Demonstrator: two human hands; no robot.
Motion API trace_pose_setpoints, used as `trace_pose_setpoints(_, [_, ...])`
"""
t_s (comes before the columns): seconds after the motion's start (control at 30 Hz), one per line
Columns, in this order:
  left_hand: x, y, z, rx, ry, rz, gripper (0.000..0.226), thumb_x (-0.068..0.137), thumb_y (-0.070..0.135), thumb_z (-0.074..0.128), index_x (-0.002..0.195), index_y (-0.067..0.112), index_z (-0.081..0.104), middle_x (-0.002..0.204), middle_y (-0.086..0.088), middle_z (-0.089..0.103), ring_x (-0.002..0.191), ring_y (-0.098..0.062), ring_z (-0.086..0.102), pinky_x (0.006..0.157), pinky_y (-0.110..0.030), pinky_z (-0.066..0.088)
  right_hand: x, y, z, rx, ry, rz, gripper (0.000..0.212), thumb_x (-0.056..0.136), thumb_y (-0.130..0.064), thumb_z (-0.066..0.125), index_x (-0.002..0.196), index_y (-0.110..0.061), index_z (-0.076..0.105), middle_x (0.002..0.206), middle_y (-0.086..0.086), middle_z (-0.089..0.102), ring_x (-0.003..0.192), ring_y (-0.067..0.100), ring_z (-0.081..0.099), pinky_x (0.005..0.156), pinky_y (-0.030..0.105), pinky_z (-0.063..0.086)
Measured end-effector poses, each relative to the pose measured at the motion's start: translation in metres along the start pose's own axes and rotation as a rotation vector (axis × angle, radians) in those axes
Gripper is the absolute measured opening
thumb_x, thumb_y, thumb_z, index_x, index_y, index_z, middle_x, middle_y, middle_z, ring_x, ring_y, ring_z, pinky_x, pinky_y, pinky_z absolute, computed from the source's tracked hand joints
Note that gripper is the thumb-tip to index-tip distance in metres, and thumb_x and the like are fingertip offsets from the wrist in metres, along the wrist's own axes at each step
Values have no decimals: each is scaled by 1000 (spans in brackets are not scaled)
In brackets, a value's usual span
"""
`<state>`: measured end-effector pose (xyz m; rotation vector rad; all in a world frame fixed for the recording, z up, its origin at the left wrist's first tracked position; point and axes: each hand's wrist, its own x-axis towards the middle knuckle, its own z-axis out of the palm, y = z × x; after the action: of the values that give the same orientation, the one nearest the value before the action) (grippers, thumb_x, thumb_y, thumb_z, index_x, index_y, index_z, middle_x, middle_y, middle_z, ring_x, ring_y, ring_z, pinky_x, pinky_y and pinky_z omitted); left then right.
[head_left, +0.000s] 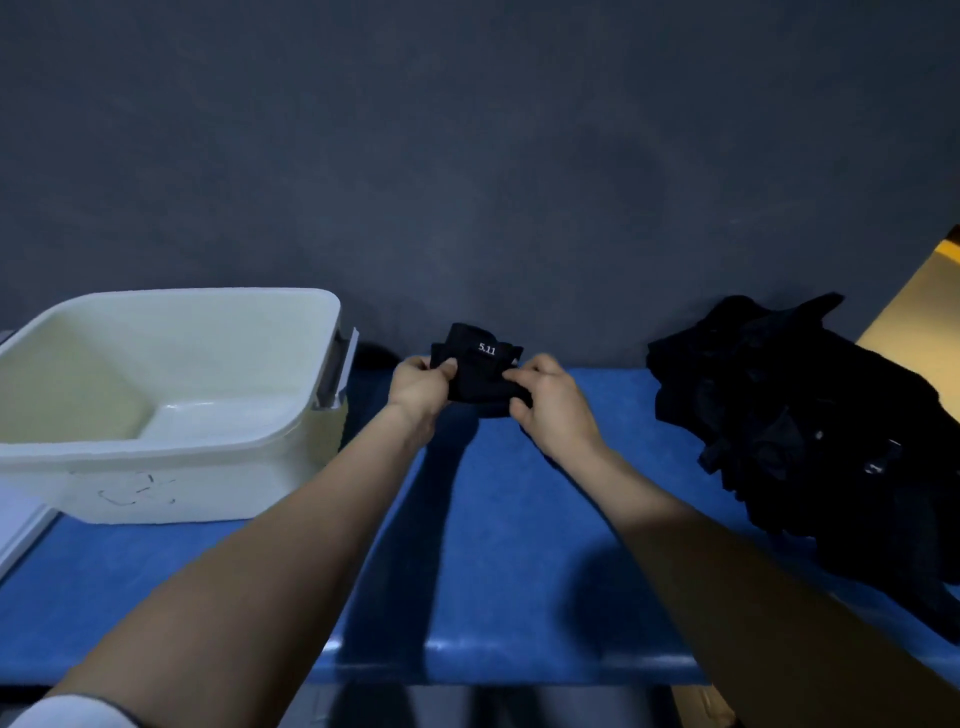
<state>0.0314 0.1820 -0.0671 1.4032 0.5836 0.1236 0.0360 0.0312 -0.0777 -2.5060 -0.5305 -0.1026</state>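
**Cloth** (480, 376), black, marked "5.11". It was held at frame centre, over the far edge of the bench (493, 545), and seemed raised off it.

**Hold:** The left grip (421, 382) was pinched on its left edge, thumb on top. The right grip (553, 400) was pinched on its lower right corner.

**Lie:** The cloth was folded to a compact bundle. The long axis was judged to run left to right, tilted slightly down to the right. The lettering was upright and faced the camera.

**Bin** (156, 483), left of frame: nothing was seen inside.

**Pile** (779, 395) of dark clothes, right of frame: unfolded.

**Progress:** judged early. One piece was nearly folded and not yet binned; the pile was left to do.
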Motion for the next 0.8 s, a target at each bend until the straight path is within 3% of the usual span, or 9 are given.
trace_pose_setpoints(0.07, [22,2,-3,88,74,55,5,93,12,54,92,7,56,98,-12,63,92,-25,60,82,-33,49,23,-2,9,-14,3,-10,41,89,-9,55,129,-12,56,120,6,51,104,29,58,93,40,46])
trace_pose_setpoints(0.23, [42,-8,-9,409,266,198,24,84,6,64,94,10,43,97,-5,48,93,-22,52,78,-27,39,47,4,30,-161,-78,-31,40,91,-12,53,130,-16,55,127,4,47,113,27,50,95,39,43])
trace_pose_setpoints(0.3, [44,-16,-13,564,356,425,30,76,-5,64,90,11,43,98,-2,43,93,-24,50,79,-29,41,50,9,35,-226,-51,-92,39,90,-10,52,128,-16,57,134,1,44,122,25,42,100,38,38])
trace_pose_setpoints(0.4, [41,-30,-14,818,184,772,41,73,-16,48,102,12,59,109,-2,52,103,-20,52,84,-23,40,50,14,37,-257,-71,-148,43,93,-7,47,135,-15,50,146,-1,37,129,25,38,104,36,36])
trace_pose_setpoints(0.53, [46,-44,-21,979,-22,680,45,91,-5,41,132,11,52,140,-6,48,129,-21,44,102,-20,31,47,19,38,-234,-171,-165,47,99,-10,40,146,-14,34,155,-4,26,140,17,26,109,29,30])
trace_pose_setpoints(0.63, [52,-45,-26,977,-43,566,44,96,0,37,135,15,49,144,-1,44,130,-16,42,100,-11,26,44,19,38,-197,-197,-155,46,101,-15,39,146,-13,34,156,-6,24,139,17,28,110,27,28])
trace_pose_setpoints(0.8, [49,-36,-27,1012,-41,572,53,89,-13,40,135,14,50,144,-2,44,132,-18,42,108,-18,25,40,15,32,-125,-265,-126,45,101,-10,35,146,-13,35,157,-7,22,140,19,28,113,27,27])
